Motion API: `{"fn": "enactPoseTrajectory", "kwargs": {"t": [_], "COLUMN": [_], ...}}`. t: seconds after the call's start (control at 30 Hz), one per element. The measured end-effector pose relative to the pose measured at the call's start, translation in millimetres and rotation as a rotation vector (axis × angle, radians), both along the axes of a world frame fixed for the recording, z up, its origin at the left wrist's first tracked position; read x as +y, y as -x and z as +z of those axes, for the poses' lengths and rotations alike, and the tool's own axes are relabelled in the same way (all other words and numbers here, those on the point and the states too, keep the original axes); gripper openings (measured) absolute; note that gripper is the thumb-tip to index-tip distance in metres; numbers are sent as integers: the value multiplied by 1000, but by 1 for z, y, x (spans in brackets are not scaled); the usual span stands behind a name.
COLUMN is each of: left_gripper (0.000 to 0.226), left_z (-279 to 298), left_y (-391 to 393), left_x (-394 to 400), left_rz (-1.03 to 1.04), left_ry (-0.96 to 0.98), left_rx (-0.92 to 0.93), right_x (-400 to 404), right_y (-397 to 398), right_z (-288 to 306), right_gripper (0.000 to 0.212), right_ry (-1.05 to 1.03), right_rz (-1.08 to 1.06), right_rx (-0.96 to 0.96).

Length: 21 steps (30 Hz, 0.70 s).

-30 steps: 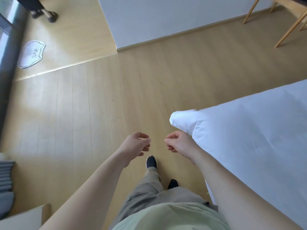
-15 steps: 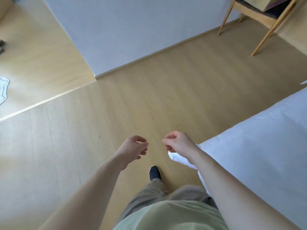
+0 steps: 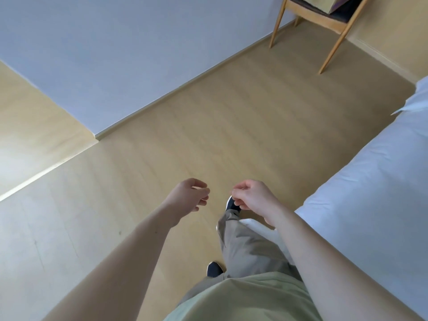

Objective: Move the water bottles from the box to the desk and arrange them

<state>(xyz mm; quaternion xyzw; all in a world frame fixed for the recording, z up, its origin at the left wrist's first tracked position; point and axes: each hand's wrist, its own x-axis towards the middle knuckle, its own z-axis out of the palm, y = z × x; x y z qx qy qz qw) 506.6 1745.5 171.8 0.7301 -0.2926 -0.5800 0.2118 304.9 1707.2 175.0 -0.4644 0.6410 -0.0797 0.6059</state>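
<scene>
**Inspector:** Two hands in view, neither carrying anything. Left hand [image 3: 188,198] hangs in front of the body, fingers loosely curled round nothing. Right hand [image 3: 252,196] likewise, loosely curled and unladen.

**Clerk:** And the water bottles?

**Inspector:** Not in view. Nor the box, nor the desk. What shows is wooden floor [image 3: 231,117], a pale wall [image 3: 115,54], a white-sheeted bed [image 3: 370,193] on the person's right, and a wooden chair [image 3: 324,19] at the top edge with some cardboard-coloured object on its seat; whether that is the box, I cannot tell.

**Clerk:** Stage of the task?

**Inspector:** In my judgement, walking between stations; one dark shoe [image 3: 231,203] is forward, below the right hand.

**Clerk:** Handling notes?

**Inspector:** Judgement only, bottles unseen. Full bottles would likely be moderately heavy and top-steady once set upright; thin plastic would yield under a squeeze and may be slick if damp. I would advise a wrap round the mid-body rather than the cap, one per hand, and a level set-down.
</scene>
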Motion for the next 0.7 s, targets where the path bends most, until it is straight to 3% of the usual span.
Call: {"fn": "enactPoseTrajectory", "kwargs": {"t": [0.43, 0.7], "left_gripper": [15, 17], "left_z": [11, 23], "left_y": [24, 54], "left_x": [-268, -388], "left_rz": [-225, -255], "left_ry": [-13, -39], "left_rx": [-59, 43], "right_x": [-241, -341], "right_y": [22, 37], "right_z": [-2, -2], "right_gripper": [18, 19], "right_ry": [33, -4], "right_rz": [-64, -142], "right_rx": [13, -5]}}
